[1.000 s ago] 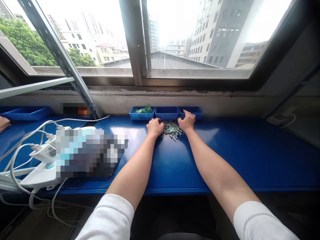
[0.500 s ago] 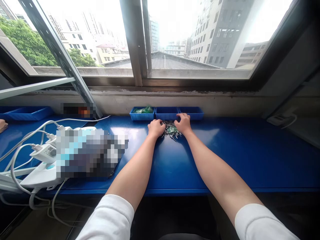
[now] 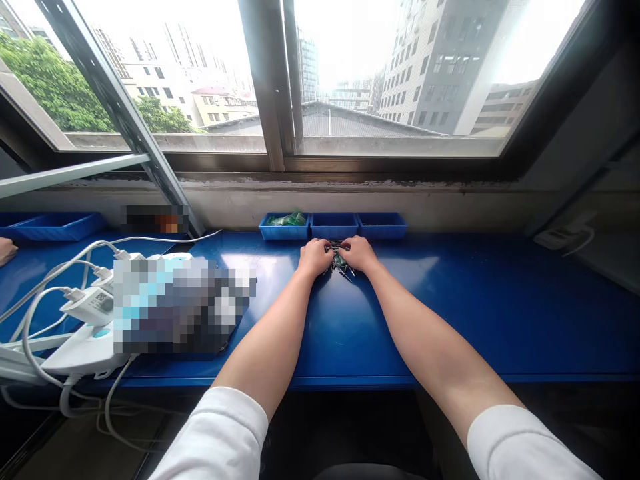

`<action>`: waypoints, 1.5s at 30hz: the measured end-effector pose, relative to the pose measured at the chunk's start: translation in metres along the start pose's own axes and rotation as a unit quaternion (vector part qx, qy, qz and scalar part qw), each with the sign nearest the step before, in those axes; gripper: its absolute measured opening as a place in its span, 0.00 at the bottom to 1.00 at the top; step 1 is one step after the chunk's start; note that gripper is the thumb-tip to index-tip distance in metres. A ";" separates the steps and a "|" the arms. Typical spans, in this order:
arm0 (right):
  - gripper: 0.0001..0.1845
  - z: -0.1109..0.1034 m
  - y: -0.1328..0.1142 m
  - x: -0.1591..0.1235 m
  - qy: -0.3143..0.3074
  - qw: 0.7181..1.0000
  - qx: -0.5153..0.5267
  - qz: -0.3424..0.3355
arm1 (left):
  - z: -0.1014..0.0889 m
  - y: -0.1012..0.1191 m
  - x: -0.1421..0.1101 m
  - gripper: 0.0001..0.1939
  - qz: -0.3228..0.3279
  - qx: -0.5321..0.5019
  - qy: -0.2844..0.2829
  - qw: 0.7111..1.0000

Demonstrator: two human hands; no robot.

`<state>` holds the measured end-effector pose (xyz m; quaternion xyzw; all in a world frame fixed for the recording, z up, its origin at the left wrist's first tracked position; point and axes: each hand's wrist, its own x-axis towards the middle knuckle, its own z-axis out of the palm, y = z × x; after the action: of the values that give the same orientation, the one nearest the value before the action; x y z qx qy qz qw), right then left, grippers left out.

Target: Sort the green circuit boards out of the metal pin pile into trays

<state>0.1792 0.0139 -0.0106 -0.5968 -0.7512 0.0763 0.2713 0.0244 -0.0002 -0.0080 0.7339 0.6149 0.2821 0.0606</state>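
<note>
A small pile of thin dark rods (image 3: pixel 345 273) with shiny metal parts lies on the blue tabletop, mixed with small green pieces (image 3: pixel 339 261). At the pile's left side is my left hand (image 3: pixel 315 256), its fingers curled in and closed on rods at the edge. My right hand (image 3: pixel 361 253) closes in from the right, thumb and fingers bent together over the rods. Both hands cover much of the pile, so how many rods each one grips is hidden. The thumbs are close to each other above the pile.
Behind the pile stand three joined blue bins: the left bin (image 3: pixel 285 233) holds green pieces, beside the middle bin (image 3: pixel 334 232) and right bin (image 3: pixel 383 232). On the left are a white power strip (image 3: pixel 83 350) with cables and a blurred item. Another person's hand (image 3: pixel 7 250) shows far left.
My right hand has come down and left from near the bins onto the pile. My left hand has shifted slightly right, and the pile looks narrower between them.
</note>
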 end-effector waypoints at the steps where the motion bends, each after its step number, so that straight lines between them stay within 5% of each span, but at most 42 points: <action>1: 0.11 0.000 0.001 0.001 0.004 1.000 0.014 -0.003 | 0.000 0.000 0.000 0.15 0.003 -0.001 0.000 1.000; 11: 0.10 0.002 0.006 0.001 0.034 0.990 0.134 -0.021 | -0.003 0.003 -0.003 0.15 0.005 -0.009 -0.003 1.000; 18: 0.11 -0.002 -0.002 -0.002 0.114 0.975 0.180 -0.064 | -0.005 0.007 -0.004 0.16 0.008 -0.018 0.028 0.999; 28: 0.08 -0.006 -0.009 -0.005 0.129 0.955 0.253 -0.085 | -0.009 0.016 -0.008 0.16 0.048 -0.049 0.039 0.997; 39: 0.07 -0.003 -0.015 0.001 0.146 0.853 0.500 0.014 | -0.008 0.015 -0.006 0.10 0.045 -0.067 0.053 0.995; 41: 0.07 -0.001 -0.012 0.002 0.137 0.857 0.496 0.012 | -0.008 0.015 -0.005 0.10 0.031 -0.062 0.048 0.996; 45: 0.05 -0.001 -0.006 0.000 0.128 0.911 0.391 -0.002 | -0.009 0.015 -0.005 0.10 -0.007 -0.049 0.042 0.998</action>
<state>0.1740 0.0122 -0.0073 -0.4463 -0.6211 0.2864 0.5770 0.0325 -0.0106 0.0049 0.7133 0.6071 0.3424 0.0727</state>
